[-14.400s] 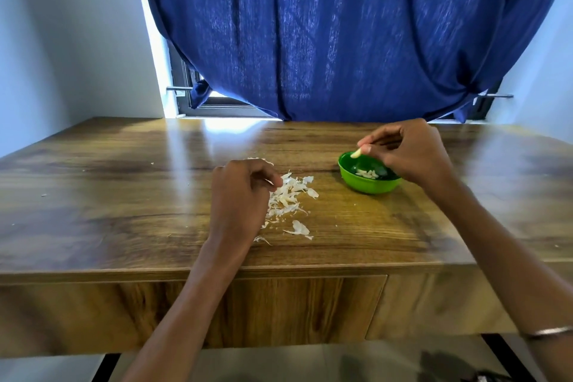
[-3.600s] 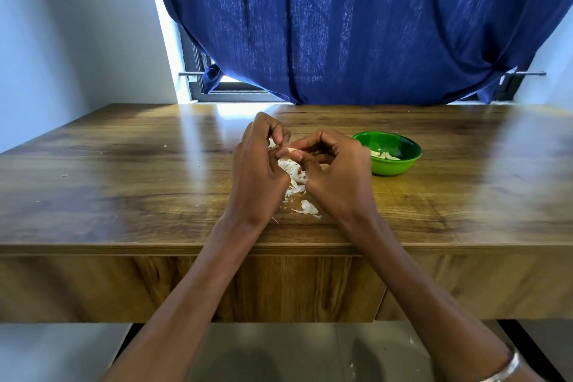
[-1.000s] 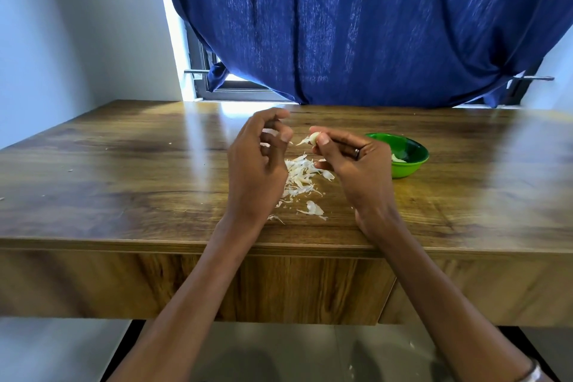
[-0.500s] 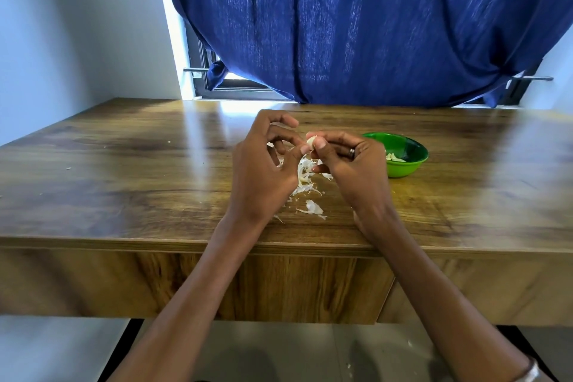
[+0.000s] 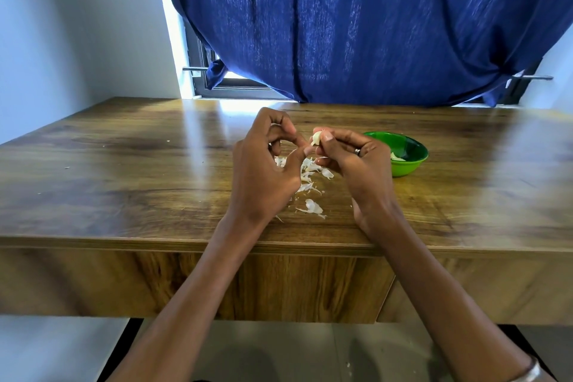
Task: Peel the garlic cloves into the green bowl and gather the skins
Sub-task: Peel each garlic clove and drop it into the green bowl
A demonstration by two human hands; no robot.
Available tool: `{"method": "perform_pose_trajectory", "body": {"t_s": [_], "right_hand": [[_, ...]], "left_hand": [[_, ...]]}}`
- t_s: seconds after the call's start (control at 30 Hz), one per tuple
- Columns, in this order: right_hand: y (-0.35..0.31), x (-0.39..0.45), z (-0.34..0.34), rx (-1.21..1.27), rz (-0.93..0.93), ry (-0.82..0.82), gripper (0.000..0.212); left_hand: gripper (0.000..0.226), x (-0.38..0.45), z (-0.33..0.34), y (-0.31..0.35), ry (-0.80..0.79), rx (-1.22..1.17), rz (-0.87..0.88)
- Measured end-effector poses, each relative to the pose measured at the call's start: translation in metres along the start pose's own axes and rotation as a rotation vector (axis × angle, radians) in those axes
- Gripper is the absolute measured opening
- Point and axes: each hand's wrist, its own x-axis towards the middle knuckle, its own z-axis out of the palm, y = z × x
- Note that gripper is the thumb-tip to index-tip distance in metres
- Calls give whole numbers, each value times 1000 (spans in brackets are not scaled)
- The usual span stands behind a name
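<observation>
My right hand (image 5: 353, 164) pinches a small pale garlic clove (image 5: 316, 138) between thumb and fingertips, held above the table. My left hand (image 5: 263, 170) is curled close beside it, its thumb tip touching the clove's lower side; what its bent fingers hold is hidden. Below and between the hands lies a loose pile of white garlic skins (image 5: 310, 186) on the wooden table (image 5: 124, 183). The green bowl (image 5: 409, 158) stands just right of my right hand, with peeled cloves (image 5: 396, 157) partly visible inside.
A blue curtain (image 5: 356, 25) hangs behind the table's far edge, with a window frame (image 5: 201, 77) at its left. White walls flank the table. A few tiny skin flecks (image 5: 66, 167) dot the table's left side. The front edge runs under my wrists.
Half a second ago both hands were pressed together on the clove. Now the right hand holds it slightly higher and the left fingers have drawn back a little.
</observation>
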Motion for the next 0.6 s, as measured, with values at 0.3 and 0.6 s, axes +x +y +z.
{"method": "perform_pose_trajectory", "body": {"t_s": [0.3, 0.6], "right_hand": [[-4, 3, -8, 206, 104, 99, 13], [-5, 0, -6, 111, 172, -41, 12]], "left_hand": [[31, -2, -1, -2, 2, 55, -57], [31, 1, -3, -14, -23, 263, -185]]}}
